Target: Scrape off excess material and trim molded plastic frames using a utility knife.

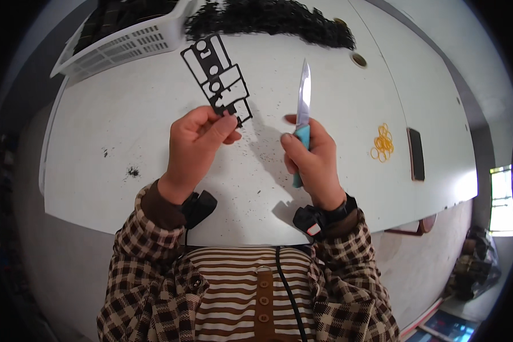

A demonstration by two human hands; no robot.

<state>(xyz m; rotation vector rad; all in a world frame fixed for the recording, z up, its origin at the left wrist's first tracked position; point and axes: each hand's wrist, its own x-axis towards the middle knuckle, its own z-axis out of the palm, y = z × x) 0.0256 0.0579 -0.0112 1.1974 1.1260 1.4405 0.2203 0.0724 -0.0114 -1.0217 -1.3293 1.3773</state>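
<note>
Between the thumb and fingers of my left hand (196, 139) is a flat black plastic frame (207, 67) with round and rectangular openings. It is pinched at its lower end and tilts up to the left above the table. My right hand (313, 154) is wrapped round the blue handle of a knife (304, 100), whose blade points up and away from me. Knife and frame are apart. Tiny black scraps lie scattered on the white table (171, 85) below my hands, with a small heap of black trimmings (133, 171) to the left.
A white slatted basket (128, 48) holding black pieces stands at the far left. Along the far side lies a long pile of black parts (268, 21), near a round hole (358, 60) in the tabletop. Yellow rubber bands (383, 143) and a phone (416, 154) lie on the right.
</note>
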